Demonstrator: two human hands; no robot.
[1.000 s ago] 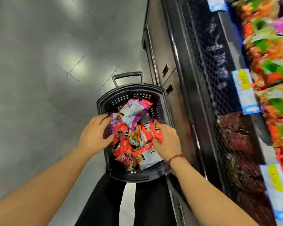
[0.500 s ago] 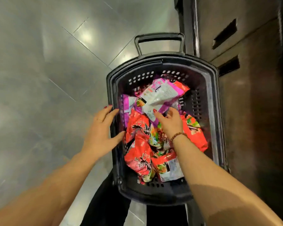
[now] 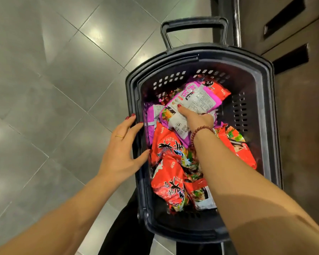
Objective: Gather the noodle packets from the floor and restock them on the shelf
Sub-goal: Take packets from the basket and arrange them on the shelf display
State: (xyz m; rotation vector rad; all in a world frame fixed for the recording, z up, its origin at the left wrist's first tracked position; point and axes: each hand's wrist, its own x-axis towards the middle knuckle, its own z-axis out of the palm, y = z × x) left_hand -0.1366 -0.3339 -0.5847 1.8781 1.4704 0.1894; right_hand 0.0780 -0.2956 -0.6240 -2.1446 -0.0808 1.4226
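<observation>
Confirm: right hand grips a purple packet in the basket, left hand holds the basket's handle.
Wrong on the left hand: the head view shows it resting on the side rim of the basket, not the handle. The right hand does grip the purple packet.

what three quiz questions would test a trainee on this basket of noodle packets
1. True or false: the left hand grips a red packet.
2. Which packet does the right hand hold? A. a red one. B. the purple packet. C. a green one.
3. Fill in: the red packets lie in a black ____.

Key:
1. False. Its fingers rest straight on the basket rim.
2. B, with the thumb on top.
3. basket
</observation>
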